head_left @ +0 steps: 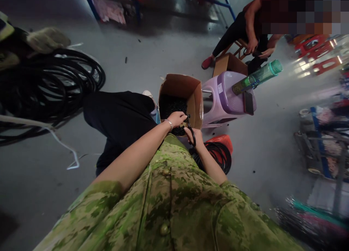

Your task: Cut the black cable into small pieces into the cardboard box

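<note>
My right hand (195, 135) is closed round the handles of black scissors (193, 136), whose blades point up over a cardboard box (196, 107). Just beside the blades, my left hand (176, 119) pinches a small black piece (188, 116), too small to make out further. Both hands are above the near edge of the box. Inside it lie many small black pieces (173, 103), partly hidden by my left hand.
Coiled black hose (79, 71) lies at the left, another coil (218, 154) by a red bag (226, 143). A purple stool (231, 80) carries a green bottle (257, 76) and a dark phone-like object (248, 103). A seated person (252, 29) works beyond it.
</note>
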The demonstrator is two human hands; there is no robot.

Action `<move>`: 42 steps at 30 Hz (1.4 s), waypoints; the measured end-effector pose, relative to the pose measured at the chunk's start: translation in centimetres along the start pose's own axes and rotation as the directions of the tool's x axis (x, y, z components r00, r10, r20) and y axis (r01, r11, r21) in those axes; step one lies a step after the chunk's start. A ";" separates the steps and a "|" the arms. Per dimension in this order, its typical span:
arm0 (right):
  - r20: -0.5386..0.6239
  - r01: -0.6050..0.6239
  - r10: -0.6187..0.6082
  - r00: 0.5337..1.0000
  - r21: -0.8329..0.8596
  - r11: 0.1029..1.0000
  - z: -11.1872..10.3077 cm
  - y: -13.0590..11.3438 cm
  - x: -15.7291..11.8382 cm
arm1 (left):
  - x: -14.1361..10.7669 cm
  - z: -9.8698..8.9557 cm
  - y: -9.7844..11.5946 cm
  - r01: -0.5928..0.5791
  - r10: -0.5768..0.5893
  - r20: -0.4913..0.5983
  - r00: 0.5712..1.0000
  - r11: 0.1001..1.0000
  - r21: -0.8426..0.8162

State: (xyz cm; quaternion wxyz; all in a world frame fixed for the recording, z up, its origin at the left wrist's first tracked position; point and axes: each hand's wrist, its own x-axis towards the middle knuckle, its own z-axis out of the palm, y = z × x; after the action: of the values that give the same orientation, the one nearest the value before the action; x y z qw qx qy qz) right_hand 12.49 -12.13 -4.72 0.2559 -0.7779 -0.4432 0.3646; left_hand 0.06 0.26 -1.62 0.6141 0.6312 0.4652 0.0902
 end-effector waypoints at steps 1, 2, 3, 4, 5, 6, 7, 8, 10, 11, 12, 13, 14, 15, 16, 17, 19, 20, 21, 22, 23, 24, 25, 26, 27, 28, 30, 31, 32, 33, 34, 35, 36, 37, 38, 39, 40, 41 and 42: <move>-0.007 0.003 -0.003 1.000 -0.018 1.000 0.1 0.0 0.0 | 0.0 0.0 0.0 0.004 -0.004 -0.004 1.000 1.000 0.002; -0.014 0.003 -0.004 1.000 -0.036 0.999 0.1 0.0 0.0 | 0.0 0.1 0.0 0.007 -0.006 -0.010 1.000 1.000 0.005; -0.018 0.003 -0.004 1.000 -0.051 0.999 0.2 0.0 0.1 | 0.1 0.1 0.0 0.009 -0.009 -0.014 1.000 1.000 0.009; -0.019 0.003 -0.004 1.000 -0.060 0.998 0.2 0.0 0.1 | 0.1 0.1 -0.1 0.011 -0.011 -0.018 1.000 1.000 0.011; -0.013 0.005 -0.006 1.000 -0.063 0.998 0.2 0.0 0.2 | 0.2 0.1 -0.1 0.015 -0.015 -0.021 1.000 1.000 0.010; -0.005 0.008 -0.009 1.000 -0.060 0.998 0.2 0.0 0.2 | 0.2 0.1 -0.1 0.019 -0.019 -0.021 1.000 1.000 0.003; 0.006 0.011 -0.011 1.000 -0.051 0.999 0.2 0.0 0.3 | 0.3 0.1 -0.1 0.023 -0.024 -0.022 0.999 1.000 -0.010; 0.021 0.015 -0.014 1.000 -0.036 0.999 0.2 0.0 0.3 | 0.3 0.1 0.0 0.029 -0.029 -0.024 0.999 0.999 -0.032; 0.060 0.025 -0.026 0.998 0.014 1.000 0.1 0.1 0.2 | 0.2 0.1 0.2 0.044 -0.047 -0.032 0.998 0.995 -0.091; 0.078 0.031 -0.035 0.996 0.041 0.999 0.0 0.2 0.2 | 0.2 0.1 0.3 0.052 -0.057 -0.036 0.998 0.991 -0.122; 0.094 0.039 -0.045 0.995 0.064 0.997 0.0 0.2 0.1 | 0.1 0.1 0.5 0.060 -0.066 -0.036 0.997 0.987 -0.150; 0.102 0.048 -0.056 0.993 0.080 0.996 -0.1 0.3 0.0 | 0.1 0.1 0.6 0.065 -0.072 -0.033 0.997 0.983 -0.173; 0.102 0.057 -0.066 0.993 0.090 0.994 -0.2 0.4 -0.1 | 0.0 0.1 0.7 0.067 -0.074 -0.027 0.997 0.979 -0.190; 0.098 0.067 -0.076 0.992 0.092 0.993 -0.2 0.4 -0.2 | -0.1 0.1 0.8 0.068 -0.074 -0.022 0.997 0.977 -0.201; 0.092 0.077 -0.084 0.992 0.087 0.993 -0.3 0.4 -0.2 | -0.1 0.1 0.9 0.068 -0.073 -0.018 0.997 0.975 -0.210; 0.087 0.087 -0.093 0.992 0.076 0.993 -0.5 0.3 -0.3 | -0.2 0.1 0.9 0.069 -0.074 -0.016 0.997 0.974 -0.216; 0.082 0.110 -0.112 0.990 0.035 0.993 -0.7 0.1 -0.2 | -0.3 0.1 1.0 0.076 -0.081 -0.012 0.997 0.972 -0.224; 0.081 0.121 -0.121 0.989 0.009 0.993 -0.9 0.0 -0.2 | -0.3 0.1 1.0 0.081 -0.085 -0.010 0.996 0.971 -0.224; 0.078 0.129 -0.128 0.989 -0.015 0.991 -1.0 -0.2 -0.1 | -0.3 0.2 1.0 0.085 -0.088 -0.006 0.996 0.971 -0.222; 0.073 0.136 -0.133 0.988 -0.033 0.990 -1.1 -0.3 0.1 | -0.3 0.2 1.0 0.089 -0.092 -0.002 0.996 0.972 -0.216; 0.069 0.140 -0.137 0.988 -0.047 0.989 -1.2 -0.4 0.2 | -0.3 0.2 1.0 0.093 -0.095 0.002 0.996 0.974 -0.208; 0.066 0.142 -0.138 0.988 -0.057 0.988 -1.2 -0.6 0.4 | -0.3 0.1 1.0 0.094 -0.095 0.005 0.996 0.976 -0.199; 0.064 0.141 -0.137 0.989 -0.063 0.988 -1.3 -0.7 0.6 | -0.3 0.1 1.0 0.091 -0.091 0.007 0.996 0.977 -0.191; 0.064 0.138 -0.133 0.989 -0.068 0.988 -1.3 -0.8 0.7 | -0.3 0.1 1.0 0.087 -0.086 0.010 0.996 0.979 -0.182; 0.065 0.133 -0.129 0.990 -0.070 0.989 -1.2 -0.8 0.9 | -0.3 0.1 1.0 0.080 -0.080 0.011 0.997 0.981 -0.174; 0.067 0.127 -0.123 0.990 -0.069 0.989 -1.2 -0.9 1.1 | -0.3 0.1 1.0 0.072 -0.071 0.011 0.997 0.983 -0.166; 0.068 0.117 -0.113 0.991 -0.058 0.991 -1.1 -1.0 1.3 | -0.3 0.1 0.9 0.058 -0.057 0.013 0.998 0.987 -0.150; 0.070 0.111 -0.108 0.992 -0.047 0.993 -1.0 -1.0 1.4 | -0.3 0.1 0.9 0.054 -0.052 0.014 0.999 0.988 -0.143; 0.072 0.104 -0.102 0.992 -0.028 0.994 -0.9 -1.1 1.5 | -0.3 0.1 0.9 0.050 -0.049 0.014 0.999 0.989 -0.139; 0.078 0.091 -0.091 0.993 -0.001 0.996 -0.9 -1.1 1.5 | -0.3 0.1 0.9 0.048 -0.047 0.013 0.999 0.989 -0.137; 0.088 0.073 -0.076 0.993 0.033 0.997 -0.8 -1.1 1.5 | -0.3 0.1 0.9 0.049 -0.047 0.014 0.999 0.989 -0.137; 0.100 0.051 -0.058 0.993 0.070 0.996 -0.8 -1.1 1.5 | -0.3 0.1 0.9 0.051 -0.049 0.016 0.999 0.989 -0.138; 0.112 0.031 -0.043 0.993 0.105 0.994 -0.8 -1.1 1.5 | -0.4 0.1 0.9 0.053 -0.051 0.017 0.999 0.989 -0.141; 0.122 0.014 -0.031 0.992 0.134 0.991 -0.8 -1.1 1.4 | -0.4 0.1 0.9 0.056 -0.053 0.020 0.998 0.988 -0.145; 0.128 0.004 -0.024 0.991 0.157 0.988 -0.8 -1.1 1.4 | -0.4 0.1 1.0 0.057 -0.054 0.023 0.998 0.987 -0.152; 0.133 -0.002 -0.022 0.991 0.172 0.985 -0.8 -1.0 1.4 | -0.4 0.1 1.0 0.058 -0.054 0.025 0.998 0.985 -0.161; 0.135 -0.003 -0.022 0.991 0.181 0.983 -0.8 -1.0 1.4 | -0.4 0.1 1.0 0.058 -0.054 0.025 0.998 0.983 -0.172; 0.137 -0.002 -0.023 0.990 0.185 0.983 -0.8 -1.0 1.4 | -0.4 0.1 1.0 0.057 -0.054 0.025 0.998 0.982 -0.182; 0.137 -0.001 -0.025 0.990 0.184 0.983 -0.8 -1.0 1.4 | -0.4 0.1 1.0 0.057 -0.053 0.025 0.998 0.981 -0.187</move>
State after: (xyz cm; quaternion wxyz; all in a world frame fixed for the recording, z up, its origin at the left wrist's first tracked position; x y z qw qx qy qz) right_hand 13.12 -10.52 -3.96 0.2973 -0.7210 -0.4290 0.4558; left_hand 0.42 0.12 -0.62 0.6776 0.5583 0.4658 0.1101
